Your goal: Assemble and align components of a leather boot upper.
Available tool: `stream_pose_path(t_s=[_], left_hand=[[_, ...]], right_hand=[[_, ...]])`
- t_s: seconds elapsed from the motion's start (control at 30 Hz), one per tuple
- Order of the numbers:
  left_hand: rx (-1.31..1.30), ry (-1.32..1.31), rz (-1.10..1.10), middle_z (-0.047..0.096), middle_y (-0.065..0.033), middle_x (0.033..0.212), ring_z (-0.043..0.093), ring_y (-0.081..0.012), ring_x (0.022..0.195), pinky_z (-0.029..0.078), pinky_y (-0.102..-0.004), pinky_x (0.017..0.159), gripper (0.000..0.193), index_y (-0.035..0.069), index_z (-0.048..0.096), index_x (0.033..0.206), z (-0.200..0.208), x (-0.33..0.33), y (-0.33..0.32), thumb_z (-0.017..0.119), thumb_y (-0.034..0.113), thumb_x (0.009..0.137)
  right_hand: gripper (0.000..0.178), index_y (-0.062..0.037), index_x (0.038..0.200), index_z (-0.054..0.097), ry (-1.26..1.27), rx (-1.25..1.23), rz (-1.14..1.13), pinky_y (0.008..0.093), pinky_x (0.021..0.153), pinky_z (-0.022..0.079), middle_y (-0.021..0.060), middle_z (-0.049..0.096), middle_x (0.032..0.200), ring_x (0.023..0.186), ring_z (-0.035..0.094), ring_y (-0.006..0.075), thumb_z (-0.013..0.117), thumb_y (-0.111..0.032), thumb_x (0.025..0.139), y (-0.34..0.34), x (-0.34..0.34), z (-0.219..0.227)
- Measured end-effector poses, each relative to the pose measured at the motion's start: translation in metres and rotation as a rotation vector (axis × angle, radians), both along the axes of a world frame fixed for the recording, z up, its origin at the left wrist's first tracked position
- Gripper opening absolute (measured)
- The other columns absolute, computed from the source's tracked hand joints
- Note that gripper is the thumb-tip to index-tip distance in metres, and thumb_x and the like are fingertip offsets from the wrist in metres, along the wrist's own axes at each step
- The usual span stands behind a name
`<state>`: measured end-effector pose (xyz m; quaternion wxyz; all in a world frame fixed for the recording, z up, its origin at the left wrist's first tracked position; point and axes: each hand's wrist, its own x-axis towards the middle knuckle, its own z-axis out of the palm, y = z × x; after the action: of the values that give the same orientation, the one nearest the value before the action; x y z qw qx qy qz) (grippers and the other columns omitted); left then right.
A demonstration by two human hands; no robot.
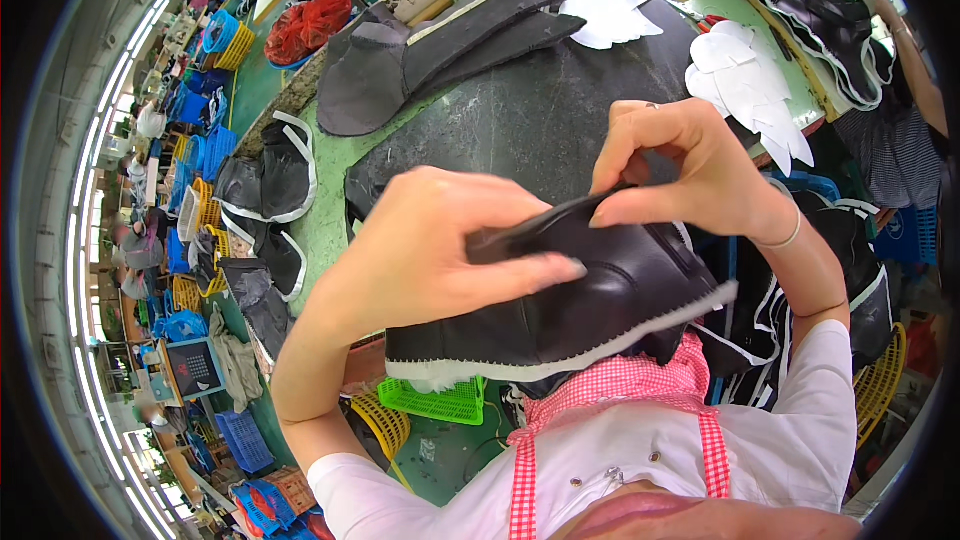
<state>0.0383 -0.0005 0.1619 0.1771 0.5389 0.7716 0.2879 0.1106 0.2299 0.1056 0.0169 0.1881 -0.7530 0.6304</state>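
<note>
Both my hands hold a black leather shoe upper (490,325) with a fluffy white strip stitched along its lower edge. My left hand (440,250) grips the folded top edge from the left, its thumb lying along the outer face. From the right, my right hand (680,165) pinches the same edge between thumb and fingers. The upper hangs in front of my chest, over the near side of the worktable. Beyond my hands the dark table mat (480,150) lies bare in its middle. The inside of the upper is mostly hidden.
Dark grey lining pieces (365,80) lie at the far left of the table, white cut pieces (740,80) at the far right. Trimmed black uppers (265,180) sit at the left edge. Scissors (715,22) lie at the back. A green basket (440,402) stands below.
</note>
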Motion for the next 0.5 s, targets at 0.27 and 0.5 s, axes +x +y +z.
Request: stream_pose_path(t_s=[0.27, 0.5], left_hand=[[0.127, 0.289, 0.183, 0.062, -0.0099, 0.065, 0.054, -0.0212, 0.053, 0.043, -0.0281, 0.053, 0.015, 0.001, 0.071, 0.091, 0.022, -0.007, -0.02, 0.073, 0.015, 0.086], [0.982, 0.411, 0.543, 0.062, -0.0052, 0.065, 0.045, -0.001, 0.061, 0.041, -0.0224, 0.055, 0.02, 0.0, 0.071, 0.103, -0.002, -0.043, 0.03, 0.073, 0.013, 0.088]], right_hand=[[0.057, -0.0012, 0.126, 0.049, 0.398, -0.172, -0.326, 0.034, 0.102, 0.04, 0.0093, 0.054, 0.122, 0.114, 0.052, 0.0183, 0.071, -0.029, 0.082, 0.036, -0.005, 0.011], [0.07, -0.0022, 0.136, 0.047, 0.467, -0.136, -0.407, 0.0323, 0.095, 0.046, 0.0113, 0.06, 0.124, 0.112, 0.056, 0.0163, 0.082, -0.016, 0.077, -0.033, -0.029, -0.01]])
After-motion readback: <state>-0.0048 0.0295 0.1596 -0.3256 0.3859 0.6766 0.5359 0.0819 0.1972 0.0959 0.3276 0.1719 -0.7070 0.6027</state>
